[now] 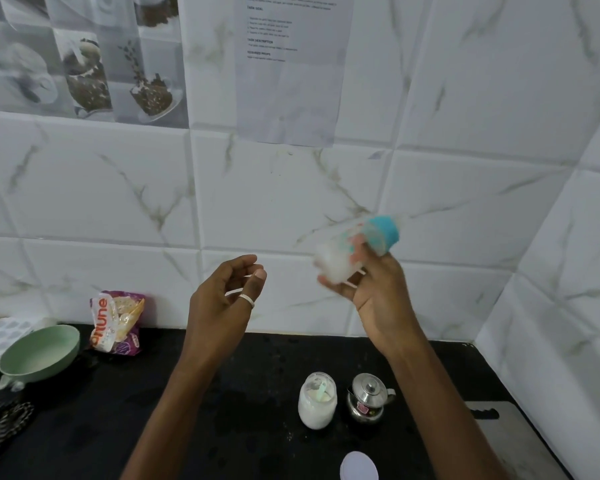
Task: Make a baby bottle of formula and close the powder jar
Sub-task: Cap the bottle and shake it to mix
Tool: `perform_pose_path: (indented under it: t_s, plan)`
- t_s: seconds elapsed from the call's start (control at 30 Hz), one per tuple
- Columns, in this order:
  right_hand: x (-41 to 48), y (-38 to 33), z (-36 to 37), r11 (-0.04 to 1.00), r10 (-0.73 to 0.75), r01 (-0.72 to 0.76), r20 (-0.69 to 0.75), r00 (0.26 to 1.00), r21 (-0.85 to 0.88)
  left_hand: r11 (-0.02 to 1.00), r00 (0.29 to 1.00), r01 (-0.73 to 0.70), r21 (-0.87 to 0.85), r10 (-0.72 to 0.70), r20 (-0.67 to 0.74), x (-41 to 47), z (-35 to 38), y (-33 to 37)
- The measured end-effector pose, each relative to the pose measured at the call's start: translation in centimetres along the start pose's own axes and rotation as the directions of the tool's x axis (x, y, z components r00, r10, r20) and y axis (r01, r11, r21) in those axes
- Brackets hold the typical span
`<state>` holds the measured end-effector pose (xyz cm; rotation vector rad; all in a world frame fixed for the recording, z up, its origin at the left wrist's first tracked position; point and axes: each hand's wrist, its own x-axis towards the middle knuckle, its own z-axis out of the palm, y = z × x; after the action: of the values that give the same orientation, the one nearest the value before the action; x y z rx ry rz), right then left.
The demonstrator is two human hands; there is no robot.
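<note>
The clear baby bottle [340, 259] with a teal cap is right of the frame's centre, in front of the marbled white wall tiles. It is tilted, cap towards the upper right, blurred, with milky white liquid in its lower end. My right hand [374, 292] grips it, fingers wrapped round the body. My left hand [226, 299], a pale ring on one finger, hangs in the air just left of it, fingers loosely curled and holding nothing.

Below, on the black counter [187, 410], the glass powder jar [317, 407] of white powder stands uncovered with a pale scoop in it. Its round white lid [359, 466] lies apart at the bottom edge. A small steel kettle [369, 401] stands just right of the jar. At the far left are a pale green bowl [39, 351] and a purple snack packet [118, 322] against the wall.
</note>
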<state>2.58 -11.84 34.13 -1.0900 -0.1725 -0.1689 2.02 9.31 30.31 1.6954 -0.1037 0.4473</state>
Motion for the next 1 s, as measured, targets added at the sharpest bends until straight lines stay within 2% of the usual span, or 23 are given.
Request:
perform_pose_path:
  t_s: [0.03, 0.07, 0.17, 0.2, 0.3, 0.33, 0.37, 0.47, 0.5, 0.53, 0.6, 0.63, 0.67, 0.73, 0.77, 0.8, 0.9, 0.93, 1.0]
  plan:
    - [0.1, -0.1, 0.1, 0.999, -0.015, 0.016, -0.031, 0.999, 0.051, 1.0, 1.0, 0.002, 0.0, -0.002, -0.001, 0.1, 0.0, -0.1]
    - [0.2, 0.0, 0.2, 1.0, -0.006, 0.007, -0.029, 1.0, 0.024, 1.0, 1.0, 0.003, -0.001, -0.003, 0.001, 0.2, 0.0, -0.1]
    - [0.0, 0.9, 0.2, 0.971, 0.078, -0.054, 0.096, 0.992, -0.234, 1.0, 1.0, -0.01, 0.004, 0.01, 0.001, 0.5, 0.2, -0.2]
    - [0.2, 0.9, 0.0, 0.975, 0.06, -0.038, 0.095, 0.994, -0.219, 1.0, 1.0, -0.013, 0.003, 0.013, 0.0, 0.6, 0.2, -0.2]
    - [1.2, -0.1, -0.3, 0.995, -0.037, 0.04, -0.038, 0.999, 0.092, 1.0, 1.0, -0.02, 0.004, 0.02, 0.004, 0.8, 0.2, -0.5]
    - [1.4, -0.1, -0.3, 0.991, -0.051, 0.059, -0.066, 0.996, 0.12, 1.0, 1.0, -0.02, 0.003, 0.02, 0.004, 1.0, 0.1, -0.5]
    - [1.4, 0.0, 0.0, 0.996, -0.031, 0.036, -0.057, 0.998, 0.085, 1.0, 1.0, -0.019, 0.004, 0.019, 0.003, 1.2, 0.1, -0.5]
    - [1.3, 1.4, 0.5, 0.964, 0.107, -0.074, 0.12, 0.987, -0.255, 0.999, 0.999, -0.03, 0.027, 0.031, -0.012, 2.1, 0.5, -0.2]
    - [1.4, 1.5, 0.5, 0.961, 0.108, -0.069, 0.13, 0.986, -0.268, 0.999, 0.999, -0.035, 0.029, 0.035, -0.015, 2.4, 0.6, -0.2]
    - [1.7, 1.4, 0.5, 0.977, 0.08, -0.058, 0.1, 0.992, -0.205, 0.999, 0.999, -0.037, 0.026, 0.037, -0.012, 2.6, 0.7, -0.1]
    - [2.4, 1.3, 0.2, 0.999, 0.02, -0.018, -0.035, 0.999, 0.046, 0.999, 0.999, -0.036, 0.019, 0.036, -0.007, 2.7, 0.6, -0.3]
    - [2.7, 1.4, 0.2, 0.996, 0.0, 0.007, -0.071, 0.997, 0.09, 0.999, 0.999, -0.031, 0.013, 0.031, -0.011, 2.8, 0.6, -0.4]
    - [2.9, 1.5, 0.2, 0.999, 0.003, -0.001, -0.062, 0.998, 0.04, 1.0, 1.0, -0.025, 0.012, 0.025, -0.017, 2.9, 0.6, -0.5]
    - [2.9, 2.4, 0.2, 0.977, 0.059, -0.047, 0.052, 0.997, -0.208, 1.0, 0.999, -0.018, 0.019, 0.019, -0.027, 3.1, 0.6, -0.7]
    - [2.8, 2.7, 0.1, 0.962, 0.079, -0.051, 0.094, 0.992, -0.268, 1.0, 0.999, -0.017, 0.025, 0.018, -0.027, 3.2, 0.6, -0.8]
    - [3.0, 2.8, -0.2, 0.965, 0.068, -0.044, 0.085, 0.994, -0.259, 0.999, 1.0, -0.015, 0.029, 0.016, -0.026, 3.2, 0.7, -0.9]
    - [3.4, 3.2, -0.4, 1.0, 0.028, -0.027, -0.044, 0.999, 0.016, 1.0, 1.0, -0.007, 0.031, 0.007, -0.024, 3.3, 0.6, -1.3]
    - [3.4, 3.5, -0.4, 0.999, 0.051, -0.051, -0.027, 0.998, -0.012, 0.999, 1.0, -0.003, 0.037, 0.003, -0.023, 3.3, 0.7, -1.4]
    - [2.8, 4.6, -0.6, 0.966, 0.148, -0.128, 0.072, 0.986, -0.224, 0.999, 1.0, 0.002, 0.046, -0.001, -0.023, 3.4, 0.8, -1.7]
